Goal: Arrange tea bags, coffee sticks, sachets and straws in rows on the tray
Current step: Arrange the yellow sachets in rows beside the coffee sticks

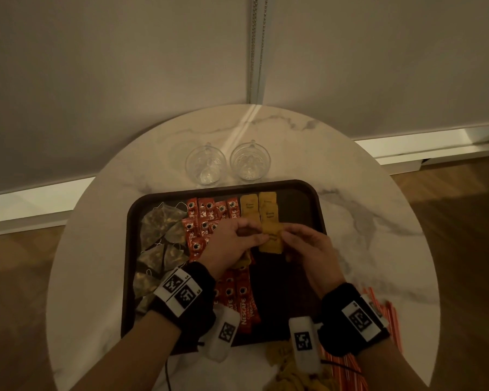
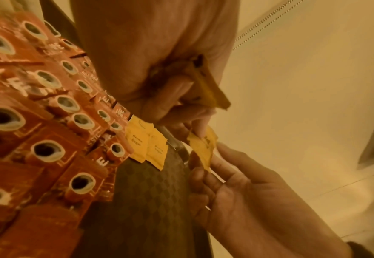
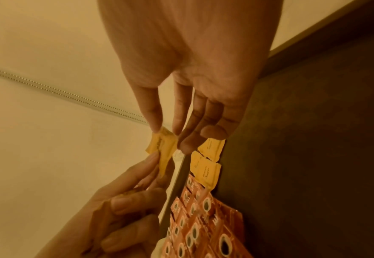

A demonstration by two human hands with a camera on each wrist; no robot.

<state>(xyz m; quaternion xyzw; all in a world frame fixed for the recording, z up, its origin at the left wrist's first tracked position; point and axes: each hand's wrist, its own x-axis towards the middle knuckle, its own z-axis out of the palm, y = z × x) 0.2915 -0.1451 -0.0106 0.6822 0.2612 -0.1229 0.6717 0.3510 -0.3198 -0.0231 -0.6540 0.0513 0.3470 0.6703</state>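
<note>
A dark brown tray [image 1: 299,198] holds tea bags [image 1: 158,230] on the left, red coffee sticks [image 1: 209,215] in the middle and yellow sugar sachets [image 1: 259,206] towards the back. Above the tray's middle, one yellow sachet [image 1: 271,239] hangs between both hands. My left hand [image 1: 257,235] pinches its left edge and grips further sachets [image 2: 208,87] in curled fingers. My right hand [image 1: 287,235] pinches the right edge between thumb and forefinger [image 3: 152,113]. The held sachet [image 3: 161,150] hangs above the laid sachets [image 3: 205,169].
Two glass cups [image 1: 227,163] stand behind the tray on the round marble table [image 1: 378,221]. Orange straws [image 1: 391,317] lie right of the tray, and loose yellow sachets [image 1: 280,359] lie by the near table edge. The tray's right part [image 1: 291,292] is bare.
</note>
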